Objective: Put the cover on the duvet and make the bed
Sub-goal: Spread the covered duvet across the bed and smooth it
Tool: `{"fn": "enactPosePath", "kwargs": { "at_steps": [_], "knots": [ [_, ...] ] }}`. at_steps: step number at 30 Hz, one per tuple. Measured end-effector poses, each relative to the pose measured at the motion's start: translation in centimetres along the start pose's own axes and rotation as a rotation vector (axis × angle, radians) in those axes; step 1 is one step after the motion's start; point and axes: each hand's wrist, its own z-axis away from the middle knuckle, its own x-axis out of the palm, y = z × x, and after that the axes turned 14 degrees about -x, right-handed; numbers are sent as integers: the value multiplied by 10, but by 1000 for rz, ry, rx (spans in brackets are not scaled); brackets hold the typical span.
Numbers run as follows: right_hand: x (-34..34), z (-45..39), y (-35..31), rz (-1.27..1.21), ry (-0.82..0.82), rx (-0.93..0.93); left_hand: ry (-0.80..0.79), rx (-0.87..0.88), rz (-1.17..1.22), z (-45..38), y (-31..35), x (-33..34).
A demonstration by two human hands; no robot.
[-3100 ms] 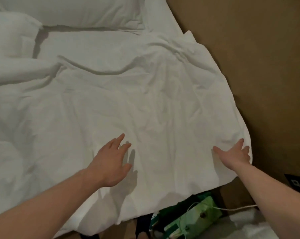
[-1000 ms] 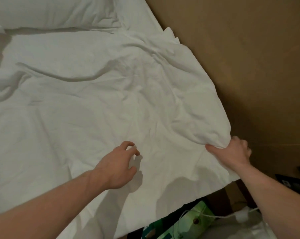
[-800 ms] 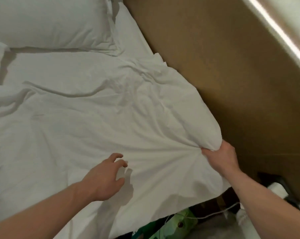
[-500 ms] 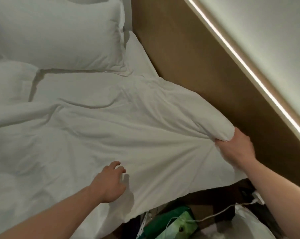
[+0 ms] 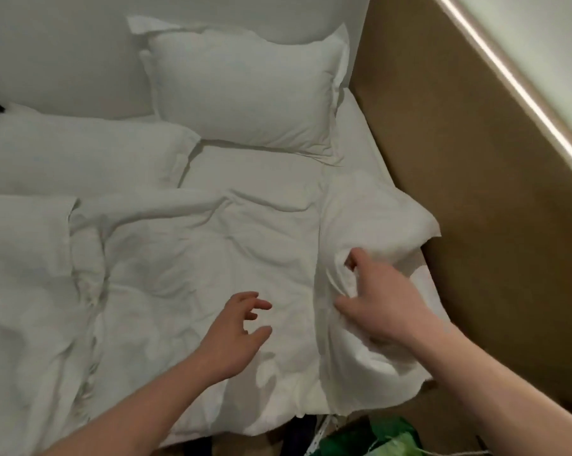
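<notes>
The white duvet (image 5: 212,258) lies rumpled across the bed. Its right edge (image 5: 376,218) is folded over leftward onto itself, making a thick flap. My right hand (image 5: 383,311) is on that flap with thumb and fingers curled into a bunch of the fabric. My left hand (image 5: 235,334) hovers just above the duvet's middle near the foot edge, fingers loosely curled, holding nothing. Bare fitted sheet (image 5: 255,169) shows between the duvet and the pillows.
Two white pillows (image 5: 245,90) (image 5: 80,153) lie at the head by the white wall. A brown wood panel (image 5: 475,192) with a light strip (image 5: 525,103) runs close along the bed's right side. Green bags (image 5: 386,439) sit on the floor at the foot.
My right hand has carried the duvet's right edge up and leftward, folding it over the duvet. My left hand stayed above the middle. My view tilted up toward the pillows.
</notes>
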Motion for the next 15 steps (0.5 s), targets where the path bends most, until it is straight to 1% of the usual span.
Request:
{"fn": "enactPosePath", "kwargs": {
  "at_steps": [2,4,6,7,9,10,11,12,13,15],
  "knots": [
    [41,-17,-46,48,-23,-142,74,-97,194,3,-5,-23],
    [90,-30,-82,15,-67,-215,130,-211,327,5,-17,-43],
    [142,-39,-100,-58,-188,-261,180,-287,341,3,-39,-58],
    [166,-42,-101,-116,-282,-270,187,-323,325,2,-52,-61],
    [199,-43,-94,-335,-403,-211,166,-387,284,3,-78,-63],
    [209,-40,-87,-463,-379,-141,146,-409,267,3,-89,-62],
    [216,-37,-79,-559,-299,-54,124,-427,248,4,-100,-59],
    [222,-34,-69,-617,-181,28,103,-442,231,3,-110,-57],
    [226,-32,-59,-644,-61,111,81,-455,215,2,-119,-53],
    [225,-29,-39,-682,116,309,37,-467,189,-4,-133,-42]
  ]
}}
